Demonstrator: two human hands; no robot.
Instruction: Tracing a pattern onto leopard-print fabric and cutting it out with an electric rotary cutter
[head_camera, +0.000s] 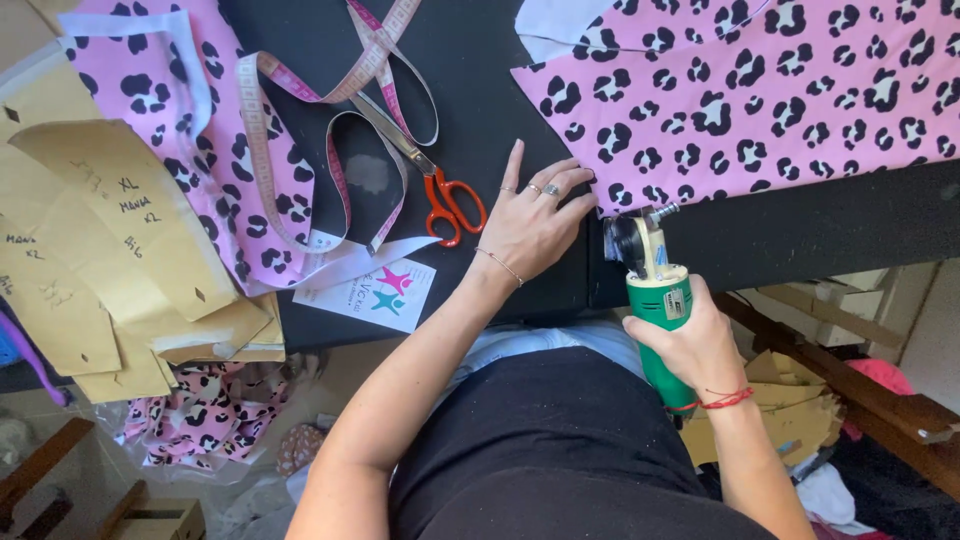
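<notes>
The right hand has its grip clenched around the green body of a handheld electric fabric cutter, whose dark blade head sits at the near edge of the black surface, touching the lower corner of a pink fabric with black leopard spots that spreads across the far right of that surface. The left hand lies flat with fingers spread and grip released, grasping nothing, its fingertips pressing the black material just beside the fabric's corner and the cutter's head (rings and a thin bracelet show on it). Just left of this hand lie orange-handled scissors, blades pointing away, crossed by a looping pink measuring tape. Near the scissors a white card with coloured stars lies at the surface's near edge. Further left, more of the spotted pink cloth lies under tan paper pattern pieces bearing handwritten marks.
</notes>
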